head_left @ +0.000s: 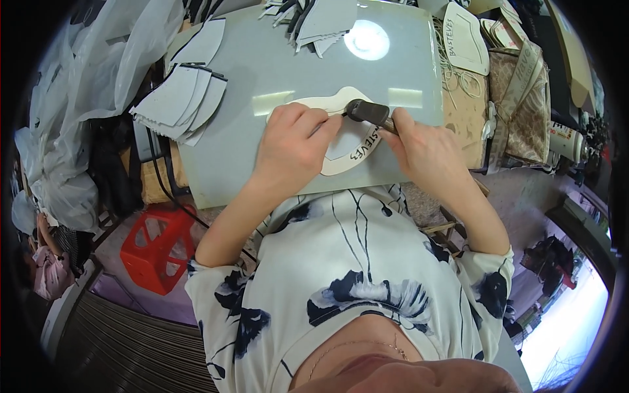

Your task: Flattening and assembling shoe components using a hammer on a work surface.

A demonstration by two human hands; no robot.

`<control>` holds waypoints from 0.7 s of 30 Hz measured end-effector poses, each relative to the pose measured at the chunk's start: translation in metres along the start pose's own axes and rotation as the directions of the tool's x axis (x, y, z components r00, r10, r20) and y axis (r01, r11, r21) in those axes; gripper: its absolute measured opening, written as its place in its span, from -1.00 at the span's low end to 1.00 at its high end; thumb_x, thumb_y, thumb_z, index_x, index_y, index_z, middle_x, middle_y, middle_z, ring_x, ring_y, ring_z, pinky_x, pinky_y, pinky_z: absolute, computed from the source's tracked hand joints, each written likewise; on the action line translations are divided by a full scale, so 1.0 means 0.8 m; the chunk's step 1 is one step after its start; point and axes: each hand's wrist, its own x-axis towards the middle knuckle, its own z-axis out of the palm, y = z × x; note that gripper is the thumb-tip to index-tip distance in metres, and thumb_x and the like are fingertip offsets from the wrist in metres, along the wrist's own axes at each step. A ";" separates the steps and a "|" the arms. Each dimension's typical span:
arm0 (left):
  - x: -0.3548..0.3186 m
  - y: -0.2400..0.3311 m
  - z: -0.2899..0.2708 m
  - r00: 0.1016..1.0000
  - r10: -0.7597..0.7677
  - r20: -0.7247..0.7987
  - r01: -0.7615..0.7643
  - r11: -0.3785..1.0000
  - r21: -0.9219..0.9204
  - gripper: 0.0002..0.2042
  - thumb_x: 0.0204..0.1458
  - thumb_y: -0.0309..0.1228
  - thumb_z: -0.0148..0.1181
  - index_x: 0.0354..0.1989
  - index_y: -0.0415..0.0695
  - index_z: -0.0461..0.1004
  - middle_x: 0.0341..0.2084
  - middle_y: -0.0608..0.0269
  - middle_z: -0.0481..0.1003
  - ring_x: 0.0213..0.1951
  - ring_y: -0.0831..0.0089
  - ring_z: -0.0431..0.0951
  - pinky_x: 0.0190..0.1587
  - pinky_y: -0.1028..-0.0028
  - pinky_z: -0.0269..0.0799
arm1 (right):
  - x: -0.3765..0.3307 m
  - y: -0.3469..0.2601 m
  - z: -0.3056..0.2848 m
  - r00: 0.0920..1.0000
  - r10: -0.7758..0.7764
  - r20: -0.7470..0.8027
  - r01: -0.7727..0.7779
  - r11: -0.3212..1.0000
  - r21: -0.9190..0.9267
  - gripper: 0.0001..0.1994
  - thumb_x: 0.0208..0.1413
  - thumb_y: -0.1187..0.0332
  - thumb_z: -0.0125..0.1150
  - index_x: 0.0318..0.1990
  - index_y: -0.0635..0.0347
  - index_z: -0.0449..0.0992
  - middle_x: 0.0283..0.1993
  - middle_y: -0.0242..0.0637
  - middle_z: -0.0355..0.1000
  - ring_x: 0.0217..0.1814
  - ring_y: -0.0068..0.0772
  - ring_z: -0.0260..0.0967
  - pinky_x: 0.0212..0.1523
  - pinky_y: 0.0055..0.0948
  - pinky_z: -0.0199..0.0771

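Note:
A cream, curved cardboard pattern piece (350,157) lies flat on the grey table top (262,72). My left hand (293,145) presses down on the pattern's left part, fingers spread over it. My right hand (426,152) grips the handle of a dark, flat-headed tool (368,112). The tool's head rests on the pattern's upper edge, just right of my left fingertips.
Stacks of grey cut pieces (180,101) sit at the table's left edge, more (321,23) at the far side. Another cream pattern (466,39) and a patterned bag (524,105) lie to the right. A red crate (157,249) stands on the floor at left, clear plastic bags (92,78) beyond.

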 end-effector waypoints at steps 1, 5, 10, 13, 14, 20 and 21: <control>-0.001 -0.001 -0.001 1.000 0.003 0.002 -0.003 1.000 0.000 -0.73 -0.22 -0.52 0.15 -0.25 -0.19 0.52 -0.31 0.28 0.44 -0.23 0.31 0.43 -0.09 0.31 0.35 | 0.000 0.000 0.000 1.000 0.001 0.008 -0.001 1.000 0.001 -0.69 0.24 0.15 0.08 -0.34 0.23 0.26 -0.68 -0.15 0.36 -0.61 0.01 0.40 -0.61 -0.10 0.36; -0.003 -0.005 -0.003 0.999 0.049 0.011 -0.049 0.998 0.032 -0.71 -0.22 -0.51 0.16 -0.23 -0.21 0.52 -0.27 0.24 0.44 -0.25 0.31 0.43 -0.15 0.33 0.38 | -0.001 -0.001 0.001 1.000 0.009 0.012 -0.009 1.000 0.004 -0.69 0.24 0.15 0.07 -0.33 0.23 0.27 -0.67 -0.14 0.37 -0.60 0.01 0.41 -0.60 -0.10 0.36; -0.002 -0.008 -0.006 0.998 0.057 0.039 -0.058 0.998 0.035 -0.70 -0.22 -0.51 0.15 -0.22 -0.22 0.52 -0.28 0.23 0.43 -0.25 0.30 0.44 -0.16 0.32 0.40 | -0.003 -0.001 -0.004 1.000 -0.014 -0.020 0.015 0.999 0.032 -0.68 0.24 0.14 0.08 -0.34 0.23 0.27 -0.64 -0.14 0.39 -0.59 0.00 0.42 -0.61 -0.11 0.35; -0.002 -0.006 -0.007 0.997 0.054 0.046 -0.055 0.998 0.027 -0.70 -0.22 -0.52 0.15 -0.22 -0.22 0.52 -0.29 0.23 0.42 -0.25 0.30 0.44 -0.15 0.31 0.41 | -0.005 -0.004 -0.005 0.996 -0.043 -0.081 0.048 0.997 0.063 -0.68 0.23 0.13 0.09 -0.34 0.22 0.26 -0.62 -0.15 0.40 -0.58 -0.02 0.43 -0.61 -0.12 0.35; -0.001 -0.005 -0.007 0.998 0.054 0.038 -0.055 0.998 0.025 -0.71 -0.22 -0.52 0.15 -0.22 -0.22 0.52 -0.29 0.23 0.42 -0.24 0.29 0.44 -0.15 0.31 0.41 | -0.006 -0.004 -0.004 0.993 -0.051 -0.108 0.060 0.995 0.075 -0.68 0.22 0.12 0.10 -0.34 0.21 0.26 -0.61 -0.15 0.41 -0.57 -0.03 0.43 -0.62 -0.13 0.35; -0.002 -0.005 -0.006 0.999 0.038 0.018 -0.038 0.999 0.017 -0.72 -0.22 -0.54 0.17 -0.24 -0.22 0.54 -0.31 0.24 0.42 -0.25 0.29 0.44 -0.16 0.32 0.41 | -0.001 -0.007 -0.010 0.999 -0.045 -0.030 0.048 0.994 0.096 -0.74 0.20 0.25 0.14 -0.26 0.23 0.26 -0.60 -0.10 0.38 -0.55 0.02 0.39 -0.55 -0.13 0.33; 0.000 -0.005 -0.006 0.999 0.042 0.007 -0.042 0.999 0.010 -0.72 -0.22 -0.55 0.17 -0.24 -0.22 0.54 -0.33 0.25 0.42 -0.26 0.29 0.44 -0.17 0.33 0.42 | -0.001 -0.006 -0.006 0.999 -0.042 -0.031 0.044 0.994 0.097 -0.74 0.20 0.25 0.14 -0.26 0.23 0.26 -0.60 -0.10 0.38 -0.55 0.02 0.39 -0.55 -0.13 0.33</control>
